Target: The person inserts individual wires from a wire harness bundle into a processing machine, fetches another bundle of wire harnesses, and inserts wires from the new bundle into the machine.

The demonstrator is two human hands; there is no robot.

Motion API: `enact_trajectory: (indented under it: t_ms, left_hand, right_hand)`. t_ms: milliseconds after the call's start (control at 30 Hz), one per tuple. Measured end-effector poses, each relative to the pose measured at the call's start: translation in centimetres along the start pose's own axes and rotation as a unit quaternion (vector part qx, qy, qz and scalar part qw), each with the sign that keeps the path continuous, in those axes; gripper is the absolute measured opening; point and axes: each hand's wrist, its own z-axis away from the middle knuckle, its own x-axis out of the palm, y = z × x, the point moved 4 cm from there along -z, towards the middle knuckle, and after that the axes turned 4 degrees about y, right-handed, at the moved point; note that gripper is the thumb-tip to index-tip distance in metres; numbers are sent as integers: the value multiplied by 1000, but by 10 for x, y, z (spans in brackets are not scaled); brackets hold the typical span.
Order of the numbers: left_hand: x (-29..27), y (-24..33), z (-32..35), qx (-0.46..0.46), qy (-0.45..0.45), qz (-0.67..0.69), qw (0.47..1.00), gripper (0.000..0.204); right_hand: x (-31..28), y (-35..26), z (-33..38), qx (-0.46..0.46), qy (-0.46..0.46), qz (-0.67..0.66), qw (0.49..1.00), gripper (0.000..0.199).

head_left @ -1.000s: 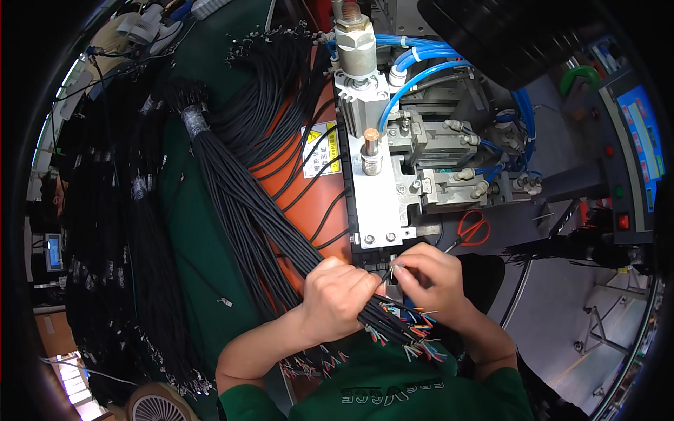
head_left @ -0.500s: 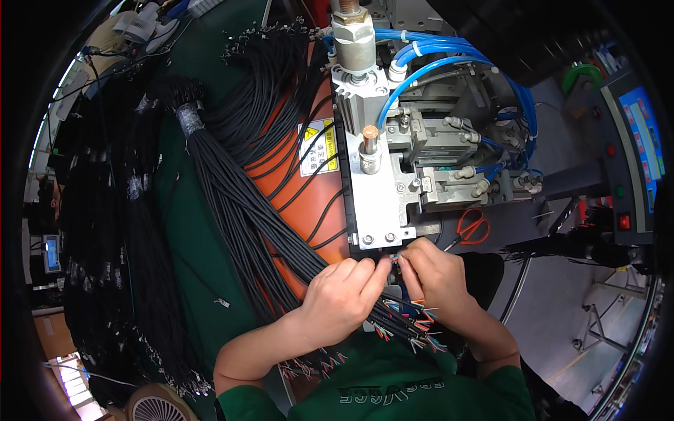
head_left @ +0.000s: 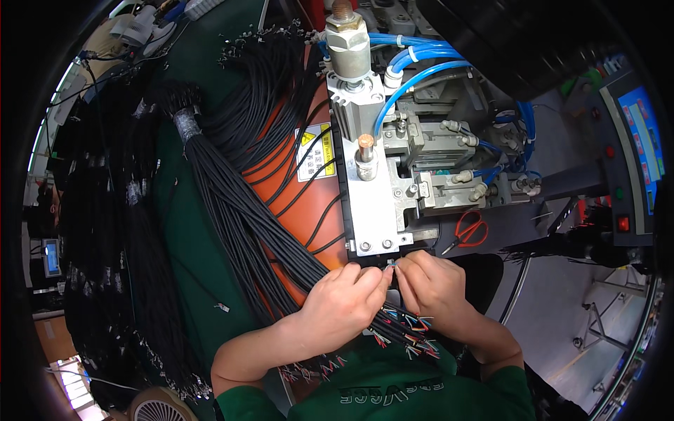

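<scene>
My left hand point(head_left: 345, 300) is closed in a pinch just below the front end of a metal press block point(head_left: 372, 210). Fingertip to fingertip with it, my right hand point(head_left: 434, 284) pinches too. A small bit of thin coloured wires point(head_left: 392, 264) shows between the fingertips; the rest is hidden by my fingers. Under my left wrist passes a thick bundle of black cables point(head_left: 242, 193), which runs down from the upper left. Its stripped ends, with red, white and blue wires point(head_left: 414, 335), fan out below my hands.
Red-handled scissors point(head_left: 472, 230) lie right of the press. Blue air hoses point(head_left: 425, 74) arch over metal cylinders. A control panel point(head_left: 635, 154) stands at the far right. More black cables point(head_left: 102, 231) hang at left, and a fan point(head_left: 156, 407) sits at the lower left.
My fingertips have come closer together and slightly lower, with the wires still pinched. The view has shifted a little, and a dark shape at the upper right now covers more of the blue hoses.
</scene>
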Motion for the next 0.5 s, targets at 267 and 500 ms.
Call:
enact_trajectory:
  t_ms: [267, 500]
  left_hand:
    - [0, 0, -8, -13, -22, 1, 1000, 38]
    - [0, -1, -11, -24, -20, 14, 999, 33]
  right_hand:
    - [-3, 5, -11, 36, -97, -32, 994, 11]
    - [6, 12, 0, 9, 45, -81, 996, 9]
